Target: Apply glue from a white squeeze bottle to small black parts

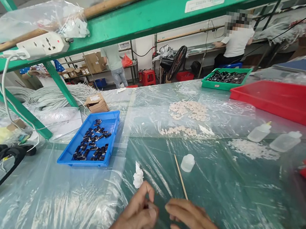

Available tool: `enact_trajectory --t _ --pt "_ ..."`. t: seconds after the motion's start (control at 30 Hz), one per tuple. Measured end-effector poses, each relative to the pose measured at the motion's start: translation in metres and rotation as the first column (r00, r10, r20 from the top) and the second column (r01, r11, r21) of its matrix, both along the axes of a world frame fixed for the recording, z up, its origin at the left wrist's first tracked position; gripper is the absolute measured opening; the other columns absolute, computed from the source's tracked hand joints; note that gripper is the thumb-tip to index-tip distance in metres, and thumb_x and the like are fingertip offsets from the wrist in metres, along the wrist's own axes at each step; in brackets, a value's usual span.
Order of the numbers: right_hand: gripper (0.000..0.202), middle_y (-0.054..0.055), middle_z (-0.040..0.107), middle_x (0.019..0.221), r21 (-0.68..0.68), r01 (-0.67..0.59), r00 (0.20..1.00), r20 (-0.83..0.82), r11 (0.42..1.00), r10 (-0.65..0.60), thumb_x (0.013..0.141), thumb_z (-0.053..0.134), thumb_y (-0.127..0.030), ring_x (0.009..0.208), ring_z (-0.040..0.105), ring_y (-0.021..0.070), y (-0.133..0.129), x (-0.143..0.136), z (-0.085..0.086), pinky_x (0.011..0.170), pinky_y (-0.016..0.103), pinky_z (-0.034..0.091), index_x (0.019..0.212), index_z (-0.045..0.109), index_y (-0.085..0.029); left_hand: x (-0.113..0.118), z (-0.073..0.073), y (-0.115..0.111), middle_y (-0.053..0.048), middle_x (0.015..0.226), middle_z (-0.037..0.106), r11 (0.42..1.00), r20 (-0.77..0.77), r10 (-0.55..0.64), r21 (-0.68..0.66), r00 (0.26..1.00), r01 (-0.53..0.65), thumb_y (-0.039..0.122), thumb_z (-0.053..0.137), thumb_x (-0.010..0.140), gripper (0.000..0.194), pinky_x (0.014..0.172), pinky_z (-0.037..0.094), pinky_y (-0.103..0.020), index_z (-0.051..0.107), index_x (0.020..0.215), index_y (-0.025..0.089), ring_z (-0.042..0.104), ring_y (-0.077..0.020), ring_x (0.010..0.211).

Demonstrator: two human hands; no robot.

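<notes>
My left hand (140, 215) is low in the middle of the head view, its thumb and fingertips pinched together. What lies between them is too small and hidden to make out. Just to its right, my right hand (196, 224) has its fingers stretched out and the thumb apart, with nothing visible in it. A thin wooden stick (180, 174) lies on the plastic-covered table beyond the right fingers. Beside that stick stands a small translucent container (187, 163). Crumpled white tissue (138, 176) rests just past the left fingertips.
A blue tray (65, 156) at left holds several black pieces. Pale small parts (191, 110) lie farther back, white pieces (253, 149) at right near two squeeze bottles (259, 132). Red (282, 104) and green trays (215, 85) stand behind. A green shelf beam (142, 20) crosses above.
</notes>
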State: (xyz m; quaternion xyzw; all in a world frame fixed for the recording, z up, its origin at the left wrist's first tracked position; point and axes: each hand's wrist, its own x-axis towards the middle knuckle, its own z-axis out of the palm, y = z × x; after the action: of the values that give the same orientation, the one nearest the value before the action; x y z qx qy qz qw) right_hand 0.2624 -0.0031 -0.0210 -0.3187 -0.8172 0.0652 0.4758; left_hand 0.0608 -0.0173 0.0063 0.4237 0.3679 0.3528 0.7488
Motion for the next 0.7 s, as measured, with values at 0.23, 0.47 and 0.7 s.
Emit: enact_trajectory --t 0.23,0.47,0.7 --pt "0.026 0.005 0.063 0.083 -0.122 0.058 0.969 -0.232 0.991 -0.086 0.079 0.051 -0.02 0.059 0.062 0.0154 0.032 0.018 -0.003 0.05 0.027 0.055 0.104 0.056 -0.028 -0.01 -0.011 0.019 0.013 0.045 0.029 0.958 -0.215 0.112 0.284 0.97 -0.048 0.024 0.058 0.083 0.021 0.039 0.019 -0.018 0.037 0.079 0.028 0.018 -0.0063 0.038" --pt "0.022 0.003 0.064 0.085 -0.082 0.147 0.966 -0.202 0.986 -0.161 0.082 0.05 -0.021 0.056 0.062 0.0135 0.049 0.03 -0.012 0.057 0.03 0.053 0.103 0.056 -0.026 -0.036 -0.01 0.038 0.013 0.051 0.032 0.808 -0.4 0.461 0.559 0.792 -0.188 0.044 0.051 0.083 0.023 0.037 0.029 -0.017 0.033 0.082 0.029 0.028 -0.0074 0.037" --pt "0.018 0.004 0.062 0.087 -0.072 0.267 0.934 -0.226 0.961 -0.276 0.086 0.045 -0.026 0.061 0.061 0.0142 0.07 0.054 -0.006 0.055 0.026 0.051 0.102 0.054 -0.026 -0.135 0.055 0.111 0.0 0.093 0.053 0.482 -0.429 0.866 0.853 0.256 -0.199 0.038 0.052 0.09 0.024 0.072 0.048 -0.031 0.043 0.103 0.02 0.057 -0.0138 0.074"
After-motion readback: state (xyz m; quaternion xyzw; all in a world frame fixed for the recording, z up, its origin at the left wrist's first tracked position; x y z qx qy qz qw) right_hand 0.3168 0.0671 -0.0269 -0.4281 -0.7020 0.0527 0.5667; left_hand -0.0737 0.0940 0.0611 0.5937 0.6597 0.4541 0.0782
